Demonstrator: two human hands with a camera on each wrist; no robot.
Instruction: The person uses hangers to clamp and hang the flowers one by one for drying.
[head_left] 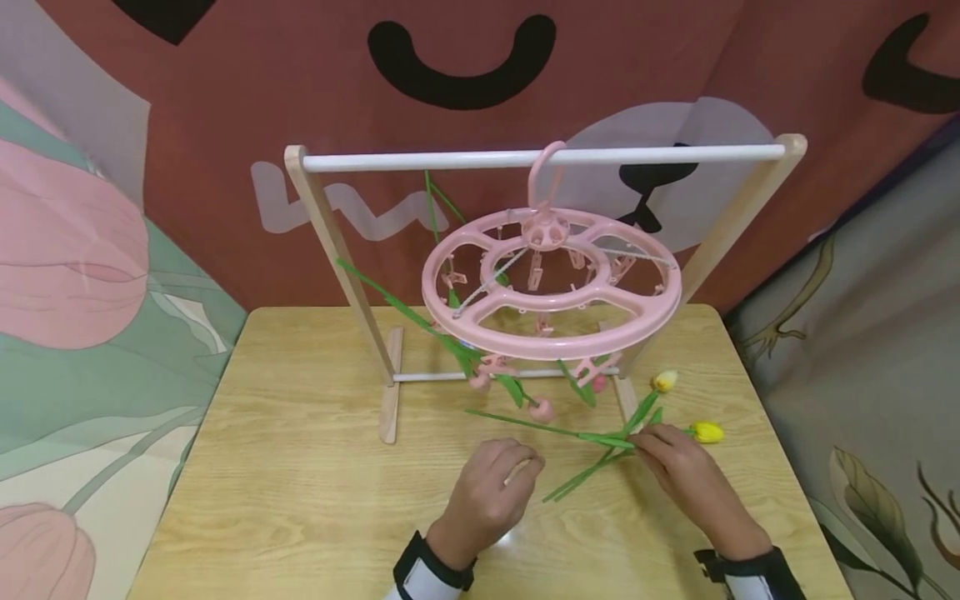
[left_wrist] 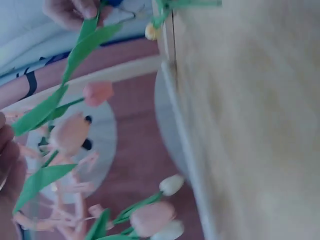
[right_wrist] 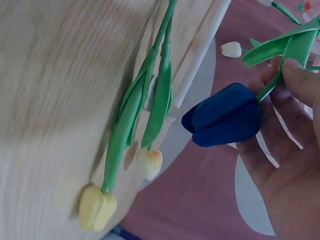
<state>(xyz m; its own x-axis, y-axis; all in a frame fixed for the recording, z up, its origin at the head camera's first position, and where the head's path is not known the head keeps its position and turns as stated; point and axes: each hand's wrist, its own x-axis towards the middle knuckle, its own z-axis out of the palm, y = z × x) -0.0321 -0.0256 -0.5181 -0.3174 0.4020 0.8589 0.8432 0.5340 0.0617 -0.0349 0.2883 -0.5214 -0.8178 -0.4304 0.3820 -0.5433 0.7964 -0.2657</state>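
Note:
My right hand [head_left: 686, 475] pinches a blue tulip [right_wrist: 227, 115] by its green stem just behind the bloom, thumb against a leaf in the right wrist view. In the head view that bloom is hidden and a long stem [head_left: 551, 427] runs leftward from the fingers. Lying on the table beside this hand are a yellow tulip [head_left: 707, 432] and a paler cream-yellow one [head_left: 664, 381], stems crossing. My left hand [head_left: 487, 496] hovers left of the stems, fingers loosely curled, with nothing visible in its grasp. Only its fingers [left_wrist: 9, 150] show in the left wrist view.
A pink round clip hanger [head_left: 551, 346] hangs by its hook from the white bar [head_left: 420, 162] of a wooden stand [head_left: 337, 250]. Several tulips, among them a pink one [head_left: 542, 410], hang head-down from its clips. A printed cloth [head_left: 225, 108] covers the wall behind the table [head_left: 262, 467].

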